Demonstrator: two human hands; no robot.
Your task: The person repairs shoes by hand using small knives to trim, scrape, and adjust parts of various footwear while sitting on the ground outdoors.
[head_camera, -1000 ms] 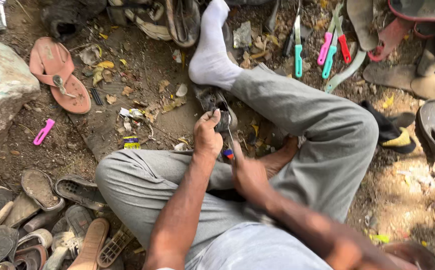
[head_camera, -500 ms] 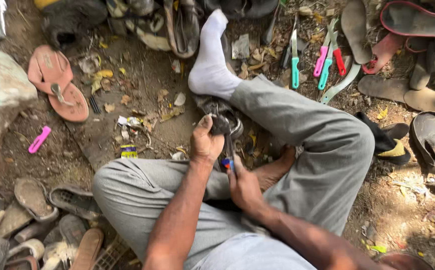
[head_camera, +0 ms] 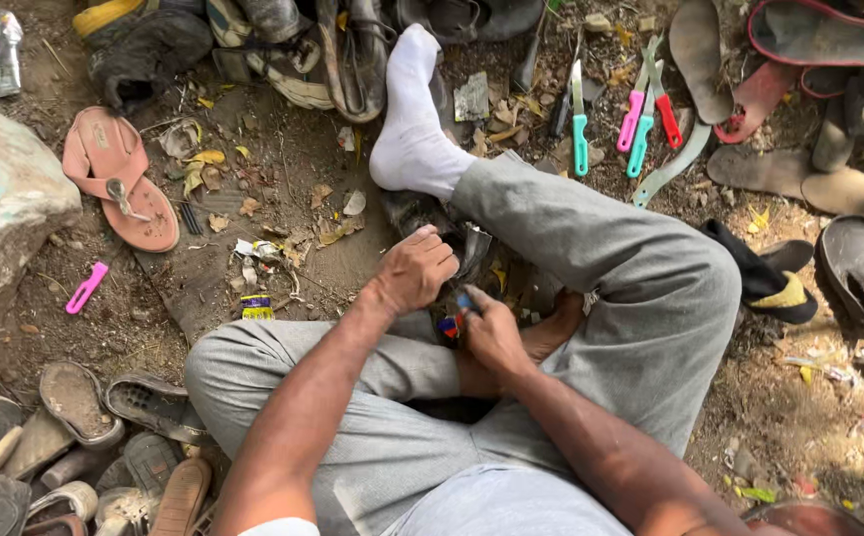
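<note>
Seated low on bare dirt, grey trousers folded around the work, one white-socked foot point(head_camera: 410, 129) stretched forward among worn footwear. Left hand point(head_camera: 416, 270) curled in a fist, pressed down on a dark shoe point(head_camera: 422, 213) lying on the ground between the legs, just under the sock's heel; fingers closed over the shoe's upper edge. Right hand point(head_camera: 491, 333) just beside it, fingertips pinched together on a small tool point(head_camera: 464, 302) with a blue and red handle, tip hidden against the shoe. Ahead, beyond the raised knee, a row of knives stuck among dead leaves: one with a teal handle point(head_camera: 580, 139), then pink point(head_camera: 631, 121), teal and red ones close together. To the left, a pink flip-flop point(head_camera: 119, 179) lying sole-down near a pale rock point(head_camera: 0, 218), and a small pink handle point(head_camera: 85, 288) on the soil below it. Lower left, a heap of old sandals and soles point(head_camera: 74, 447); at right, more dark sandals point(head_camera: 863, 268) scattered on the ground.
</note>
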